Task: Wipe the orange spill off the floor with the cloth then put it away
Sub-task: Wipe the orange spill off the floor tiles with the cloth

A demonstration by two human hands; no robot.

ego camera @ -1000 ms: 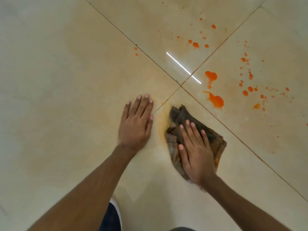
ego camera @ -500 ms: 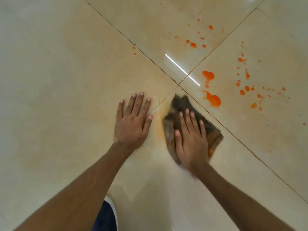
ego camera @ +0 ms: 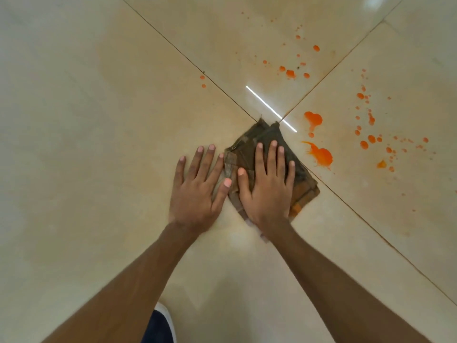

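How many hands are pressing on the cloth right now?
2. The right hand lies flat across the middle of the cloth; the left hand rests mostly on the floor, with its thumb and forefinger overlapping the cloth's left edge.

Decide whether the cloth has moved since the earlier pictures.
Yes. The cloth has slid forward and left; its tip now reaches the tile joint crossing, its edge beside the left hand.

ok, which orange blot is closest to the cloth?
The streaky orange blot just right of the cloth; the rounder one sits farther up, the rest are small scattered drops.
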